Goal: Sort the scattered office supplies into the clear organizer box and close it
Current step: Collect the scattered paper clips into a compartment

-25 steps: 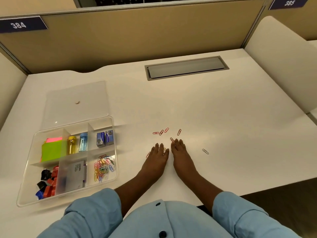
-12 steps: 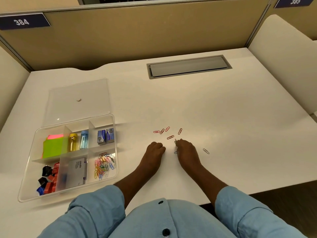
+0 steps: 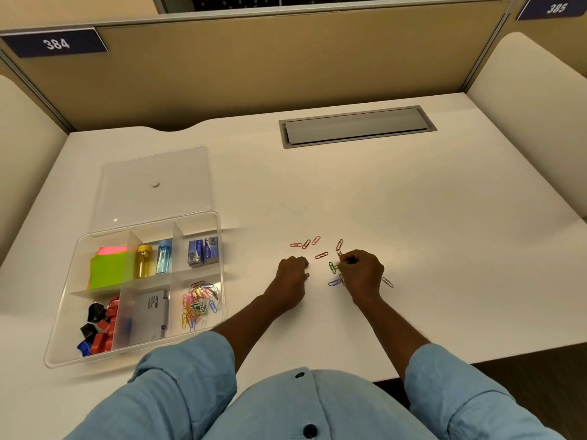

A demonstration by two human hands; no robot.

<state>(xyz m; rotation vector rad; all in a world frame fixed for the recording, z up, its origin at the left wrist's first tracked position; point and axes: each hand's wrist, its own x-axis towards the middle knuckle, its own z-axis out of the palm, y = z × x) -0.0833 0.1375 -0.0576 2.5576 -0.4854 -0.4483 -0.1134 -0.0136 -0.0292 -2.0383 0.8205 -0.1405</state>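
Below navy sign 384 point(image 3: 55, 43), your left hand point(image 3: 290, 274) and right hand point(image 3: 362, 271) curl among coloured wire paper clips point(image 3: 321, 255) on the desk point(image 3: 413, 217), holdings unclear; the clear plastic organizer box point(image 3: 219, 258), left, holds a white "camlin" pack point(image 3: 149, 312).

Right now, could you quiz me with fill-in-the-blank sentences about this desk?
The sign on the left reads ____. In the box, the yellow bottle stands beside a ____ one. The sorted paper clips lie in its near ____ compartment. The right hand pinches at loose ____ on the desk.
Missing words: 384; blue; right; paper clips.
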